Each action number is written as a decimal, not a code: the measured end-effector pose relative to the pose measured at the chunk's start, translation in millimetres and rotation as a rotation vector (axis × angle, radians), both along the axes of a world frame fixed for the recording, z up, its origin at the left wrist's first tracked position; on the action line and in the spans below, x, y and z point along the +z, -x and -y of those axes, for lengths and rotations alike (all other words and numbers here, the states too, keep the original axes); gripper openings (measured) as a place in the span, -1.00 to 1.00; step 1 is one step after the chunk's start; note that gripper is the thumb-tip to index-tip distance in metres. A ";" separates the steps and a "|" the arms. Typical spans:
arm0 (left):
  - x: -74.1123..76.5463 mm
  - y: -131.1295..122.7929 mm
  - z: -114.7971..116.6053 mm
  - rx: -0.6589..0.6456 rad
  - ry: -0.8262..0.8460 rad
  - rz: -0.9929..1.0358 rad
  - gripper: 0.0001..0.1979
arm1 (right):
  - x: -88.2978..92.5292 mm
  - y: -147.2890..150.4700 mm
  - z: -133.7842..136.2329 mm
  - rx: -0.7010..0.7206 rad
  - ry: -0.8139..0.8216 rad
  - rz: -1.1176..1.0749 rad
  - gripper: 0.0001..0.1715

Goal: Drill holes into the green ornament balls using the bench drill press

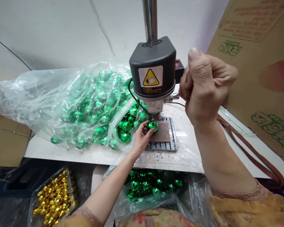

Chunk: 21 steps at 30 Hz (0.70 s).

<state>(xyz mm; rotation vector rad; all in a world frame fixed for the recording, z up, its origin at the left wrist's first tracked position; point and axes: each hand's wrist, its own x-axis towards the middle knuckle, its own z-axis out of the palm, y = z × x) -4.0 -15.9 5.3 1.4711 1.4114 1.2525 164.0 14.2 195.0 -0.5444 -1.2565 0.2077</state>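
Pinches a green faceted ball [151, 126] between thumb and fingers of the left hand [142, 136], above the brown board [164, 133], with the drill press [153, 58] at 12 o'clock. Curls the right hand [204, 86] into a tight fist at 2 o'clock from the ball, any hold on a lever being hidden and impossible to tell. Has, farther out, a clear bag [26, 91] of green balls [125, 137] toward 9 o'clock, a cardboard box [257, 97] beyond the fist, and gold beads [53, 198] at 8 o'clock.
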 end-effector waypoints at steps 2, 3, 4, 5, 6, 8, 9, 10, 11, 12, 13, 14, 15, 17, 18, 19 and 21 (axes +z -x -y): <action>0.2 -2.7 -0.2 -0.002 -0.047 -0.064 -0.47 | 1.0 -0.9 -2.2 0.005 0.006 0.016 -0.39; 0.0 -4.0 -0.3 -0.005 -0.073 -0.098 -0.49 | 1.0 -0.9 -2.0 0.012 0.004 0.016 -0.39; -0.4 -5.2 -0.4 -0.008 -0.096 -0.126 -0.51 | 0.9 -0.7 -1.1 0.015 0.008 0.014 -0.39; -1.0 -6.3 -0.6 -0.008 -0.115 -0.147 -0.52 | 0.9 -0.2 0.2 0.015 0.015 0.007 -0.38; -1.8 -7.1 -0.9 -0.004 -0.126 -0.155 -0.53 | 1.1 0.4 1.5 0.016 0.025 -0.003 -0.37; -3.8 -7.8 -1.2 0.016 -0.117 -0.142 -0.53 | 2.4 1.6 3.1 0.030 0.035 -0.032 -0.36; -4.9 -7.8 -1.2 0.030 -0.103 -0.126 -0.53 | 3.5 1.8 2.8 0.048 0.034 -0.049 -0.36; -6.0 -7.6 -1.0 0.045 -0.087 -0.109 -0.53 | 4.8 1.8 1.5 0.068 0.031 -0.066 -0.36; -7.0 -7.2 -0.6 0.056 -0.072 -0.093 -0.52 | 6.3 1.5 -0.9 0.085 0.034 -0.076 -0.36; -7.9 -6.7 0.0 0.061 -0.061 -0.083 -0.52 | 7.9 0.9 -4.2 0.097 0.041 -0.082 -0.36; -8.5 -6.3 0.7 0.061 -0.055 -0.080 -0.52 | 9.6 0.0 -8.1 0.105 0.051 -0.082 -0.35; -8.9 -5.9 1.4 0.057 -0.052 -0.084 -0.52 | 11.2 -1.1 -12.5 0.111 0.066 -0.076 -0.35; -9.1 -5.6 2.1 0.053 -0.053 -0.093 -0.52 | 12.7 -2.3 -16.7 0.113 0.080 -0.064 -0.34; -8.7 -5.7 3.0 0.049 -0.065 -0.114 -0.54 | 15.1 -4.6 -23.7 0.114 0.107 -0.034 -0.33; -8.3 -6.0 3.2 0.046 -0.079 -0.128 -0.55 | 15.9 -5.4 -25.9 0.112 0.119 -0.020 -0.33; -7.8 -6.5 3.1 0.038 -0.098 -0.145 -0.55 | 16.4 -6.0 -27.2 0.109 0.132 -0.004 -0.32; -7.0 -8.4 2.5 0.015 -0.140 -0.179 -0.55 | 17.0 -6.2 -27.0 0.118 0.135 -0.015 -0.30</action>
